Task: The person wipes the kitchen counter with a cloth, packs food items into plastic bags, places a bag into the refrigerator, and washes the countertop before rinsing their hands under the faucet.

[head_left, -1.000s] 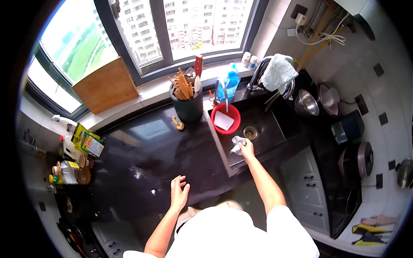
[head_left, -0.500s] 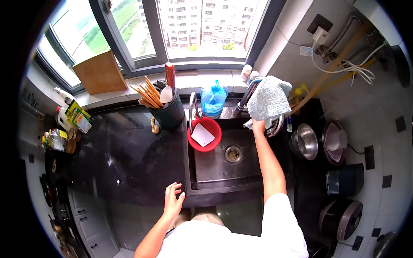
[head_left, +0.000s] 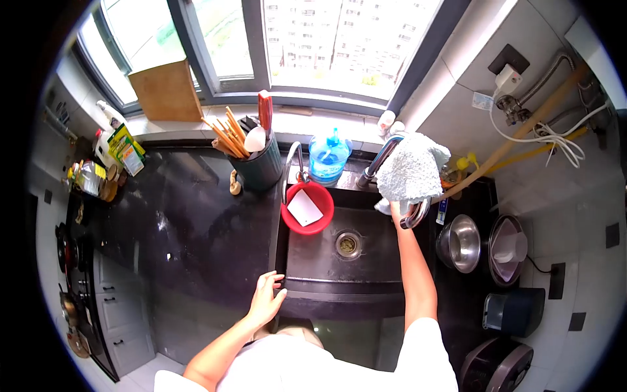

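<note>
A light grey, textured cloth (head_left: 413, 166) hangs over the chrome faucet (head_left: 418, 214) at the right of the sink. My right hand (head_left: 398, 209) is at the cloth's lower edge and grips it, its fingers mostly hidden by the cloth and spout. My left hand (head_left: 266, 297) holds nothing; its fingers are apart, close to the front left corner of the dark sink (head_left: 320, 264). In the sink's back left corner sits a red bowl (head_left: 322, 223) with a white rectangular piece (head_left: 304, 208) in it, beneath a thinner chrome tap (head_left: 293, 160).
Behind the sink stands a blue water jug (head_left: 328, 160). A dark utensil holder (head_left: 261, 168) with chopsticks and a red-handled tool is left of it. Metal bowls (head_left: 462, 243) and a dark appliance (head_left: 516, 310) line the right counter. Bottles (head_left: 88, 178) stand at the far left.
The view has shifted and turned slightly. My right hand stays at the cloth on the faucet, and now sits further behind the spout. My left hand remains by the sink's front edge.
</note>
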Tool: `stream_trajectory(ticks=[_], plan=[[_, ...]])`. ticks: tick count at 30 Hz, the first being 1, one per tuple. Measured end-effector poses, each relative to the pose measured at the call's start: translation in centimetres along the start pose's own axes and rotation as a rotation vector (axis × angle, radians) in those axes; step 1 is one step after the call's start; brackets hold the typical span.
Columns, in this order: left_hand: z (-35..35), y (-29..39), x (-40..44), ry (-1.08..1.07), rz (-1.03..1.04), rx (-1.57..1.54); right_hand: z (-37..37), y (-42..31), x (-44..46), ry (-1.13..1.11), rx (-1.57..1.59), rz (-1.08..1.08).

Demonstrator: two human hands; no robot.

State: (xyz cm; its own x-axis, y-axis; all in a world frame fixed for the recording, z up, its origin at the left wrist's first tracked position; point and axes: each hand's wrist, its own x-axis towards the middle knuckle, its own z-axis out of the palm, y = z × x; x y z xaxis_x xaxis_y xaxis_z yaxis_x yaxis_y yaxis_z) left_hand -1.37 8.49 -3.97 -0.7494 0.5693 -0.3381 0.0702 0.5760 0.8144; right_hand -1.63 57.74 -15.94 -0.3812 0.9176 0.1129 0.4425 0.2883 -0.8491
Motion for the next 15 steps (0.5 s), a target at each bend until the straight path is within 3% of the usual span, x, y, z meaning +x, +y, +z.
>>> stream_trajectory(ticks=[5,15], plan=[[0.4,2.4,0.0,0.028,0.06,-0.005,1.5,-1.0,2.0,0.002,-0.007,-0.016],[-0.3,0.0,-2.0,-0.007,-0.007,0.002,-1.3,-0.7,0.3,0.032,0.006,-0.032]])
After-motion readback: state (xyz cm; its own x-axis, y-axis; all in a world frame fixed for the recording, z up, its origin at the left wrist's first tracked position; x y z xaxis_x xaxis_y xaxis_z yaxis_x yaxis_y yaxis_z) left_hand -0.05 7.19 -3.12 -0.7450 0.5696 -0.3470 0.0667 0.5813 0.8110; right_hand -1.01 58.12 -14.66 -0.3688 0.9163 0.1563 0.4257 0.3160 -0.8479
